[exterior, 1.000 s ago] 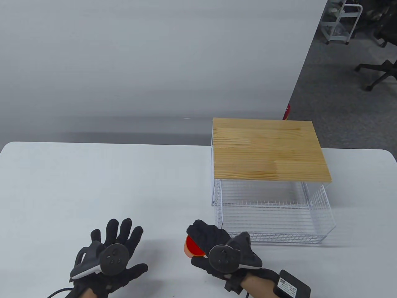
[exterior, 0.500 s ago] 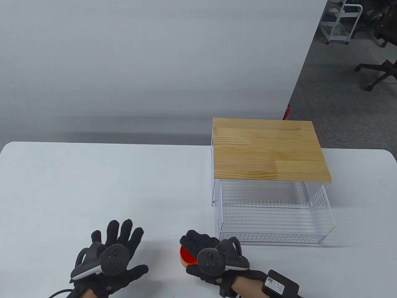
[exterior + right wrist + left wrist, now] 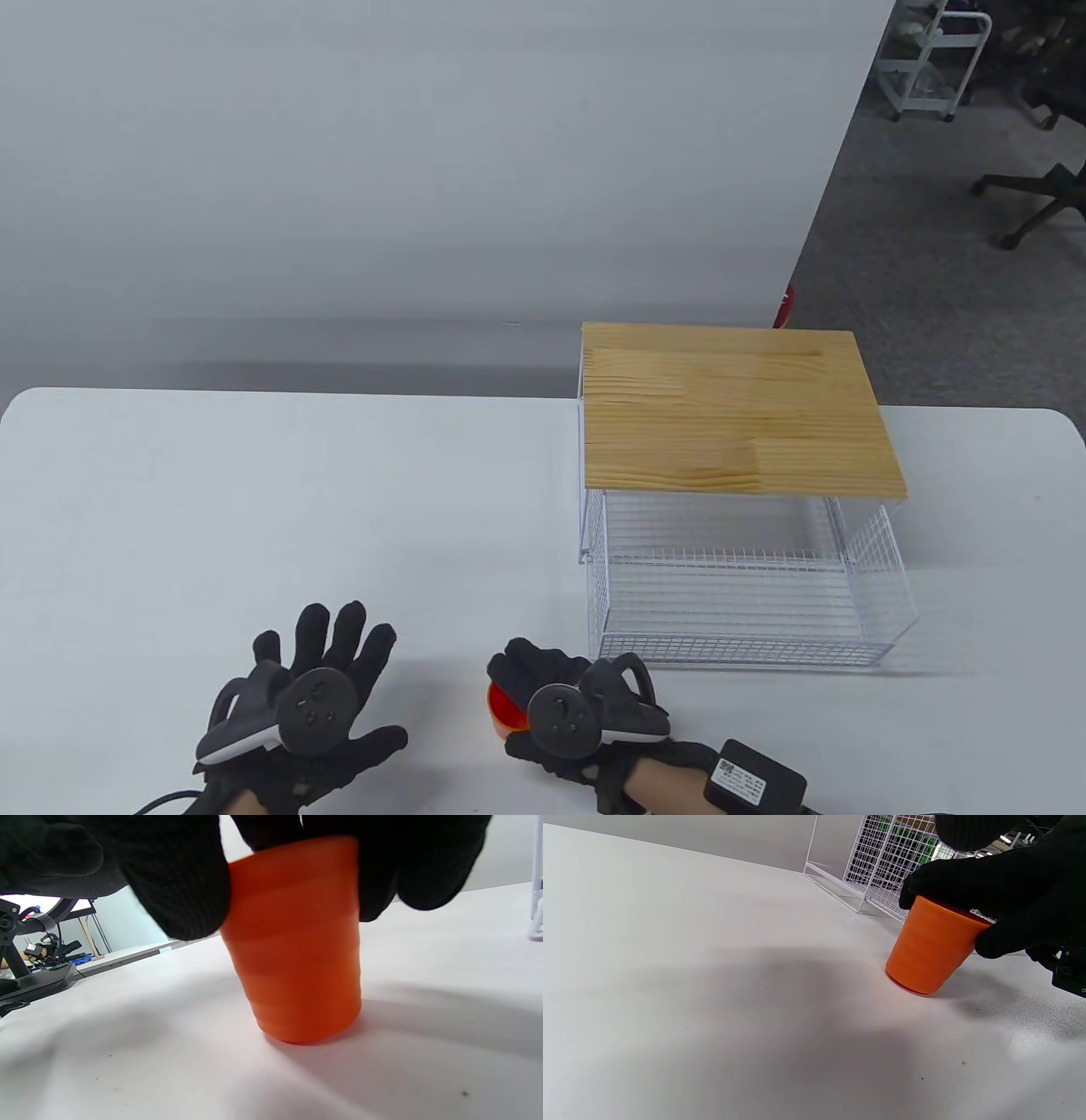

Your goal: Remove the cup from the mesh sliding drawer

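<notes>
An orange cup [image 3: 506, 711] stands upright on the white table, left of the drawer's front corner. My right hand [image 3: 551, 696] grips it around the rim from above; the cup's base touches the table in the left wrist view [image 3: 931, 944] and the right wrist view [image 3: 297, 946]. The white mesh sliding drawer [image 3: 747, 594] is pulled out from under its wooden top [image 3: 730, 412] and holds nothing that I can see. My left hand [image 3: 327, 671] lies flat with fingers spread on the table, apart from the cup.
The white table [image 3: 297, 509] stretches left and behind the hands. The drawer frame's wire corner [image 3: 857, 899] stands close behind the cup. Office chairs and a cart stand on the floor far right.
My right hand has brought the cup left and toward the table's front edge, lowering it until it stands on the table. The left hand has stayed put.
</notes>
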A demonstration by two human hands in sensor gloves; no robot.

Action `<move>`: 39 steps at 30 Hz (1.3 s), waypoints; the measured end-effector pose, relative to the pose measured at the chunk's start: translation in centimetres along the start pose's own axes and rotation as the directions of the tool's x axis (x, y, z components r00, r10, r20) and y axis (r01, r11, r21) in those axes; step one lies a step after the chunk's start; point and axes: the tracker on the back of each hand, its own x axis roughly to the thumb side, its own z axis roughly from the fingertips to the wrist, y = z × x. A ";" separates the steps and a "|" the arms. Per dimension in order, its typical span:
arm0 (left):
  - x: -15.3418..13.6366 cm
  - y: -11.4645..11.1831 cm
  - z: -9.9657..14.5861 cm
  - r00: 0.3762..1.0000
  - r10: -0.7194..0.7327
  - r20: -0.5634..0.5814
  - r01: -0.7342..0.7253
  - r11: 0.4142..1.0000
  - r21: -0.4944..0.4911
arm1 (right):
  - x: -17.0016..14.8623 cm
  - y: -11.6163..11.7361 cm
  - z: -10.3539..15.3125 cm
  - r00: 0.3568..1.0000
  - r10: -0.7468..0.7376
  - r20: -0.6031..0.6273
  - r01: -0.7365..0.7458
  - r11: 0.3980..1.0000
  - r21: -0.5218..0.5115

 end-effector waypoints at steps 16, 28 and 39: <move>0.0 0.0 0.1 1.000 0.006 -0.010 -0.006 1.000 0.003 | 0.0 0.0 -0.7 0.999 -0.034 -0.017 0.034 0.999 0.024; -0.1 0.1 0.2 1.000 0.013 -0.018 -0.013 1.000 0.000 | 0.5 -2.8 0.2 0.999 -0.037 0.002 0.037 0.997 -0.063; 0.0 0.1 0.2 1.000 0.006 -0.014 -0.006 1.000 -0.002 | -0.4 -8.5 3.2 0.999 -0.040 -0.009 0.036 0.967 -0.253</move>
